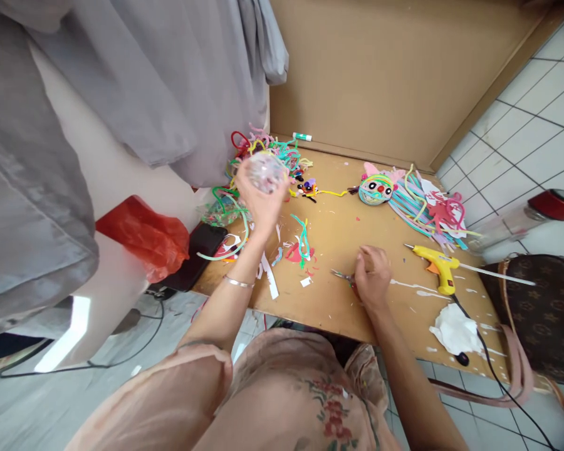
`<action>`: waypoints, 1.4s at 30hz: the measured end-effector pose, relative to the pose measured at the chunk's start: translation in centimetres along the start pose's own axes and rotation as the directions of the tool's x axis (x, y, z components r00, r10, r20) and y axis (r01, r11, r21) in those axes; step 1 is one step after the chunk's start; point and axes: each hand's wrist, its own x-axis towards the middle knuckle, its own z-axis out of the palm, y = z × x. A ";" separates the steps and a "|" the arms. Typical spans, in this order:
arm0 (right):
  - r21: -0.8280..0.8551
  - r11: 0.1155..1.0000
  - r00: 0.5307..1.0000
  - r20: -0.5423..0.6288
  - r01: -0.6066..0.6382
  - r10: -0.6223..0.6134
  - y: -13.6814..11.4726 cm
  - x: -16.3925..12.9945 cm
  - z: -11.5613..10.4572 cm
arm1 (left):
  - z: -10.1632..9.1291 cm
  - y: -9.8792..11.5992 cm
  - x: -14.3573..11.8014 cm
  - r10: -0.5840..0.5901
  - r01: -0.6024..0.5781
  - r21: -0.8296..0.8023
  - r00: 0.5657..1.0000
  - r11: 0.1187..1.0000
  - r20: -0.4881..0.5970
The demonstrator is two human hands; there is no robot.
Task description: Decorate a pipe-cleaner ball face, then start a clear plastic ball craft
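My left hand (258, 200) is raised above the low wooden table (385, 232) and holds a clear, glittery ball (263, 170) in its fingers. My right hand (372, 275) rests on the table near the front edge, closed on a small pair of scissors (343, 275) whose tips poke out to the left. Between the hands lie cut scraps of coloured pipe cleaner (302, 241) and white paper strips (269, 275).
A pile of pipe cleaners (267, 147) lies at the back left, and a wrapped round face figure (376, 189) sits beside more strands. A yellow glue gun (439, 263), crumpled tissue (455, 331), brown handbag (540, 307), red bag (145, 238), black phone (200, 254) and a glue stick (302, 136) are around.
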 end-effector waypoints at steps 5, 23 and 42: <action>0.235 0.957 0.982 -0.033 -0.172 0.185 -0.4 0.9 0.5 | 0.5 2.5 -0.1 -0.064 0.235 -0.592 0.953 0.771 0.296; 0.387 0.909 0.984 0.141 -0.153 0.106 -3.5 3.6 -1.0 | 1.8 2.0 -9.7 -0.034 0.589 -0.260 0.440 0.765 0.897; 0.554 0.371 0.666 0.641 -0.745 0.382 2.4 5.1 -0.9 | 0.4 -4.0 5.0 -0.382 -0.301 0.791 0.748 0.533 0.542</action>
